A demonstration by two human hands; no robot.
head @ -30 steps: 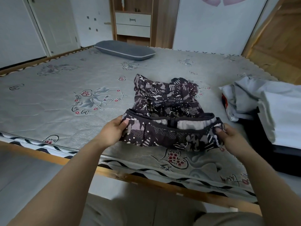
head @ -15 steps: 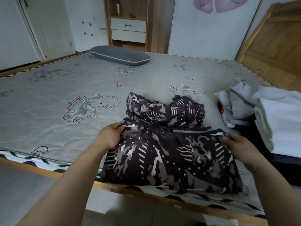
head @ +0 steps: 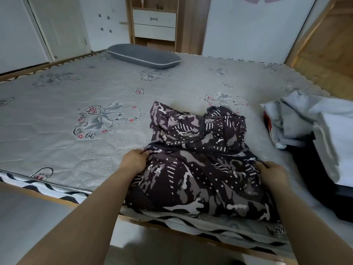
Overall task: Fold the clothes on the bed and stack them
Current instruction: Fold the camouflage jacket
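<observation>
The bed (head: 80, 150) fills most of your view, its grey quilted mattress printed with swans and red hearts, its wooden frame edge running across just in front of you. On its right side, well apart from your hands, sits a pile of clothes (head: 305, 121): white and pale grey folded pieces stacked over something dark, with a bit of red showing at the left edge. The dark patterned garment (head: 200, 169) lies on the near part of the mattress between your arms, its lower half reaching to the mattress edge, its upper half bunched in folds further back. It is blackish-purple with grey camouflage shapes, white dots and stripes. At the far side of the mattress lies a flat grey pillow (head: 143, 56) with a pale piped seam, and behind it stands a wooden cabinet (head: 154, 22) with two white drawers. Your left hand (head: 134, 162) pinches the garment's left edge at a crease across its middle, fingers curled onto the cloth. Your right hand (head: 272, 172) grips the right edge at the same crease, fingertips tucked into the fabric.
</observation>
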